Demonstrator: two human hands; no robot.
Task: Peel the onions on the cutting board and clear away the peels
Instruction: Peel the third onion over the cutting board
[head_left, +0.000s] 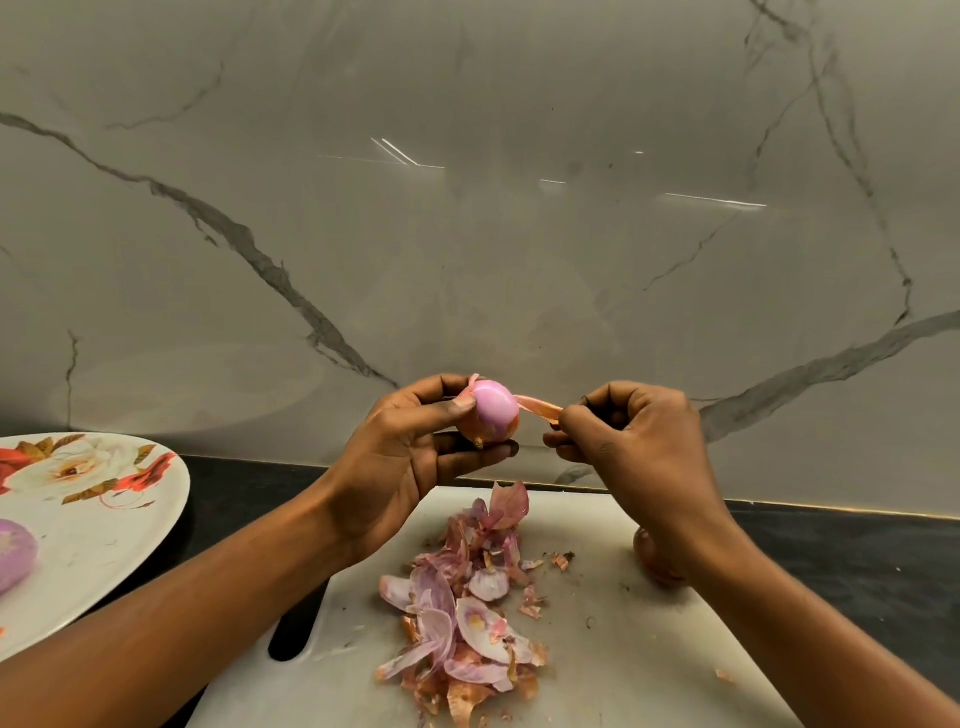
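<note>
My left hand (415, 447) grips a small pink onion (493, 410) in the air above the white cutting board (623, 649). The onion's top is bare and glossy; brown skin still covers its lower part. My right hand (623, 441) pinches a thin strip of peel (537, 405) that stretches from the onion to the right. A pile of pink and brown peels (467, 613) lies in the middle of the board. Another unpeeled onion (652, 561) sits on the board, partly hidden behind my right wrist.
A floral plate (104, 493) stands at the left on the dark counter (857, 561), with a peeled onion (15, 556) on it. A grey marble wall rises right behind the board. Small peel scraps (724, 675) lie scattered on the board's right side.
</note>
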